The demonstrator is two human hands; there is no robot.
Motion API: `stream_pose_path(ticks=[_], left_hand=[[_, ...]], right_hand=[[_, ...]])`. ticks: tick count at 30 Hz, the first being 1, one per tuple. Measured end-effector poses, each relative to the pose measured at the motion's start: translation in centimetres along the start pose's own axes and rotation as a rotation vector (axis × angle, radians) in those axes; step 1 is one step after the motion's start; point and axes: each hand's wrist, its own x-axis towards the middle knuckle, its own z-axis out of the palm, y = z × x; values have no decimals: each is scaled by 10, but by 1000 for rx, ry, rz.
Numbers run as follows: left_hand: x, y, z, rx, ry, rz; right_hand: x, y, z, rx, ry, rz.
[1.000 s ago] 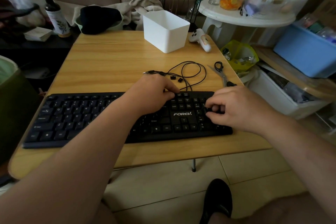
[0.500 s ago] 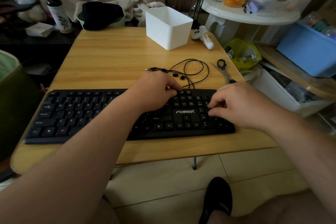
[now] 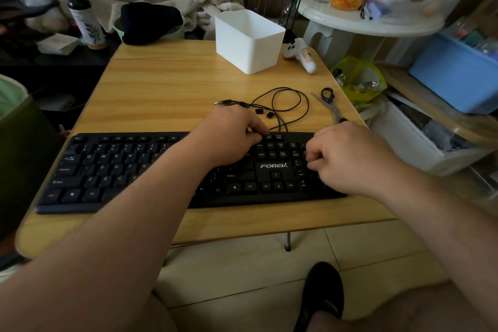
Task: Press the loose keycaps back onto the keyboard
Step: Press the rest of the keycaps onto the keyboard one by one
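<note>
A black keyboard lies along the near edge of the wooden table. My left hand sits at its upper middle. The fingers curl over the back edge and the thumb lies on the top key row. My right hand hovers over the number pad with curled fingers. Its thumb and forefinger pinch together at a key, and the keycap itself is hidden under them. Two loose black keycaps lie on the table just behind the keyboard, beside the left hand's knuckles.
A thin black cable loops behind the keyboard, and scissors lie at the table's right edge. At the back stand a white tub and a white controller. Storage bins crowd the right side. My foot is under the table.
Both hands stay on the same spots of the keyboard. The right hand's fingertips have shifted slightly on the number pad, and the view has tilted a little.
</note>
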Motion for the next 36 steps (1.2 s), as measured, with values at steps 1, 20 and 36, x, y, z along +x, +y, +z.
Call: stream_pose_path(ticks=[1, 20, 36], left_hand=[[0, 0, 0, 2, 0, 2], [33, -16, 0, -4, 221, -136], [33, -6, -10, -13, 262, -180]], right_hand=[[0, -3, 0, -65, 4, -18], [21, 6, -8, 440, -42, 167], [120, -24, 16, 204, 113, 108]])
